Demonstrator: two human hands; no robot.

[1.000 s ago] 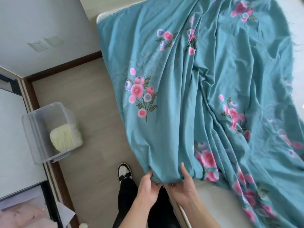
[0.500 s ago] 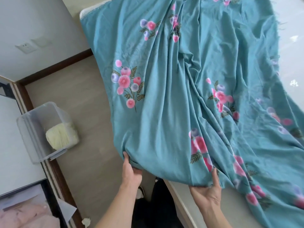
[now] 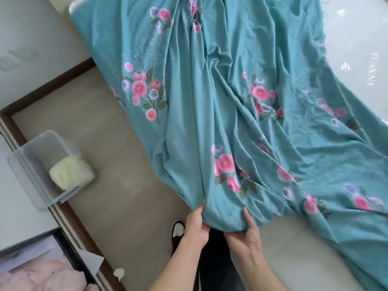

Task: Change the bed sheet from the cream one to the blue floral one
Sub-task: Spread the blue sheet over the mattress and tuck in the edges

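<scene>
While both hands hold it at the near edge, the blue floral sheet (image 3: 210,101) lies rumpled across the bed, long folds running from the far end down to the grip. Left hand (image 3: 196,224) grips the bunched hem from the left side, thumb up on the cloth, fingers (image 3: 204,225) curled under the fold. Right hand (image 3: 244,238) holds the same bunch just beside it, thumb pressed on top, fingers tucked beneath the fabric and mostly hidden. Hands close together, not touching each other as far as I can tell. Sheet's left edge hangs over the bed side above the floor (image 3: 100,143); its right part is spread flat, with bare white mattress (image 3: 357,49) showing at far right and again near the right forearm. Cream sheet (image 3: 70,172) sits wadded inside a clear plastic bin (image 3: 31,164) standing on the floor at left, well apart from the bed. Dark wooden baseboard (image 3: 52,85) runs along the wall. One black-and-white shoe (image 3: 177,227) visible below the left hand, dark trousers between the forearms. Small white scrap (image 3: 119,273) on the floor near the bottom.
</scene>
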